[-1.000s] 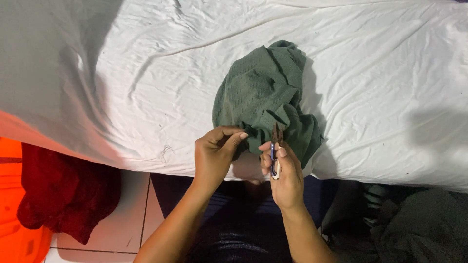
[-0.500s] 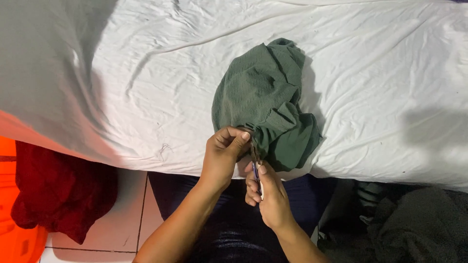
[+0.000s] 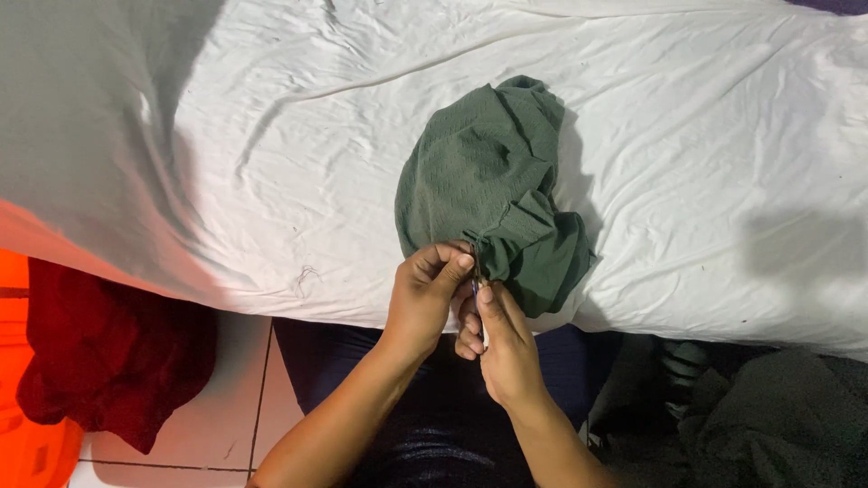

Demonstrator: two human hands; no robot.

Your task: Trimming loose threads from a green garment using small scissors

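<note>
While a green cloth (image 3: 493,194) lies bunched on the white sheet (image 3: 271,136) of a bed, its near edge is pinched between the thumb and fingers (image 3: 449,263) of the left hand (image 3: 423,298). That pinched fold is held just at the bed's edge, with the rest of the cloth heaped beyond the fingertips and a darker lobe of it spilling off to their right. The right hand (image 3: 506,348) is held just below and right of the left fingertips, touching or nearly touching them, and its fingers are closed around a thin metal tool (image 3: 476,287), whose tip is pressed in at the pinched fold. The kind of tool cannot be told, since most of it is hidden inside the grip. Both forearms are raised from below over dark-clothed legs. Well to the left of the fingers, beneath the bed's edge, a dark red cloth (image 3: 99,361) is draped beside an orange container (image 3: 18,434) on a tiled floor (image 3: 226,407). Below and to the right of the fingers, a dark grey fabric heap (image 3: 768,425) is seen.
</note>
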